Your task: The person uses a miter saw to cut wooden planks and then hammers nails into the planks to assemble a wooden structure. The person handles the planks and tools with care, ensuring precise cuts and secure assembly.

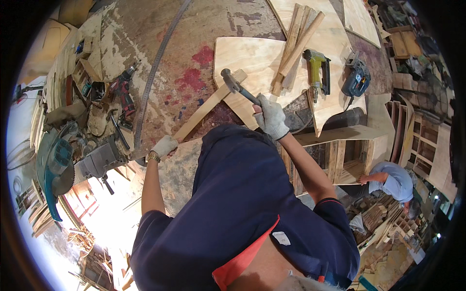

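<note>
In a white work glove, my right hand (273, 119) is closed round the handle of a hammer (238, 86). The hammer's head is over the far end of a narrow wooden strip (201, 112); whether the two touch is unclear. That strip slants across the bench, its far end lying over the edge of a plywood sheet (247, 56). My left hand (165, 145), also gloved and with a watch at the wrist, holds the strip's near end, its fingers partly hidden.
Several loose strips (298, 46), a yellow-green nail gun (318, 72) and a blue jigsaw (357, 75) lie on plywood at the right. A drill (124, 92) and circular saw (60, 160) are at the left. A co-worker (393, 179) bends at the lower right.
</note>
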Available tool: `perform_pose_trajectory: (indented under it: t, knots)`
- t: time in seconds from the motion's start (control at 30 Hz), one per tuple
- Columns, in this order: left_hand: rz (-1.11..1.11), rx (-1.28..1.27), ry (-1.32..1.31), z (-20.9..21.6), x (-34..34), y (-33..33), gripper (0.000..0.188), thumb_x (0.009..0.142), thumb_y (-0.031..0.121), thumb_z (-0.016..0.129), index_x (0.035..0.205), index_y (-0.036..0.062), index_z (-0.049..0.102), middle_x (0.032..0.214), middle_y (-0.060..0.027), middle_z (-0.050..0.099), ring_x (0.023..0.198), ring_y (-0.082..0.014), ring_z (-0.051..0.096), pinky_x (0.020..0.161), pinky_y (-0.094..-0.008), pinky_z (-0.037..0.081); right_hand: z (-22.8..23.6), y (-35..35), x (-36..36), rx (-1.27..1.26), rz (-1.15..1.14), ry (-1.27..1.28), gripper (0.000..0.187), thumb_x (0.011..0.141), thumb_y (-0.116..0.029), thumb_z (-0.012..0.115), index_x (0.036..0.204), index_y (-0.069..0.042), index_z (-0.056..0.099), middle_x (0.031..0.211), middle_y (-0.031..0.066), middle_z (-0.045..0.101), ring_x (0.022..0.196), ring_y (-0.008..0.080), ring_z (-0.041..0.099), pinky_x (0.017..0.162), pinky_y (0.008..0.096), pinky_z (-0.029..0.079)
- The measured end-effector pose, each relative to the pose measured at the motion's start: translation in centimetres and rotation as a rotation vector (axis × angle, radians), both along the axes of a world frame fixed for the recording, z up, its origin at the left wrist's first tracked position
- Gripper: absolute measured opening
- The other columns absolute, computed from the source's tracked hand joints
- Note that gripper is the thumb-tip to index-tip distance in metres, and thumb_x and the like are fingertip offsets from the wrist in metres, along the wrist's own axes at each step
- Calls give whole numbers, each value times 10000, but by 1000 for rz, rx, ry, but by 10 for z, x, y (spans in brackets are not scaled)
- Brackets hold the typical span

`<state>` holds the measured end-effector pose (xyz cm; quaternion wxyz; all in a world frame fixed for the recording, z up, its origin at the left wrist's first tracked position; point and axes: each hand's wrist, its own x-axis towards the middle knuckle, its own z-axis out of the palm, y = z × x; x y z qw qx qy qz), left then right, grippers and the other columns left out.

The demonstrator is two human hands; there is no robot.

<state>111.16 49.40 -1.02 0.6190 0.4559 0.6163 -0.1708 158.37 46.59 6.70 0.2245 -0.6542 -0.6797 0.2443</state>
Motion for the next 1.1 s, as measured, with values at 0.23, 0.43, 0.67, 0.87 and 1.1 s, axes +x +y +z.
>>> perform_pose_trajectory:
  t: [0.23, 0.43, 0.67, 0.87, 1.1]
  knots:
    - [83, -94, -36, -7, 2, 5, 630, 1012, 580, 673, 687, 62, 520, 531, -34, 488, 431, -166, 470, 437, -348, 394, -56, 34, -7, -197, -202, -19, 310, 1061, -349, 566, 1149, -52, 580, 776, 259, 684, 757, 486, 688, 671, 589, 518]
    - [58, -92, -23, 9, 10, 3, 624, 1001, 568, 694, 682, 59, 521, 547, -38, 506, 441, -152, 479, 438, -339, 400, -45, 27, -14, -220, -213, -110, 338, 1084, -383, 522, 1104, -50, 572, 809, 272, 698, 771, 483, 695, 677, 600, 518]
    - [-79, 289, 101, -1, 8, -3, 631, 954, 584, 736, 702, 18, 617, 558, -60, 566, 493, -192, 576, 505, -363, 448, -34, 22, -13, -118, -203, -65, 253, 1056, -313, 581, 1049, -62, 559, 720, 263, 639, 713, 504, 651, 630, 592, 477]
    - [-135, 371, 182, -8, -1, -8, 686, 889, 668, 737, 837, -15, 725, 715, -176, 681, 714, -332, 687, 685, -455, 517, -35, 1, 0, -139, -212, -86, 248, 1024, -312, 636, 1082, -84, 560, 726, 244, 661, 705, 489, 669, 631, 591, 499]
    - [-286, 665, 305, 0, 1, -6, 619, 862, 693, 757, 987, 94, 849, 819, -205, 774, 809, -291, 781, 724, -475, 553, -8, 18, -2, -179, -308, -30, 330, 1031, -396, 628, 1122, -81, 587, 822, 268, 687, 814, 483, 696, 717, 604, 513]
